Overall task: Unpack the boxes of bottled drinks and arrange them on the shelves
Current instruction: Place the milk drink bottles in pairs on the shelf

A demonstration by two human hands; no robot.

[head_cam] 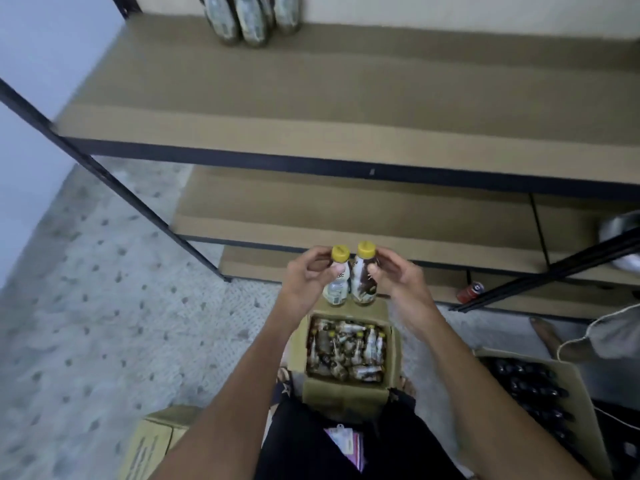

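Note:
My left hand [308, 275] grips a yellow-capped bottle [336, 289] with a pale label, held upright. Beside it, my right hand [398, 277] grips a second yellow-capped bottle [363, 282] with a dark brown label. Both bottles hang side by side above an open cardboard box [346, 393] on the floor, which holds several more such bottles [346, 349]. In front of me stands a metal shelf unit; its upper board [311, 98] carries three bottles [252, 19] at the back, seen only partly at the top edge.
Lower shelf boards [346, 209] sit beneath the upper one. A red can [471, 292] lies on the bottom board at right. A second open box of dark-capped bottles [533, 386] is at right, a closed carton [156, 441] at lower left. Black shelf posts [114, 188] slant across the patterned floor.

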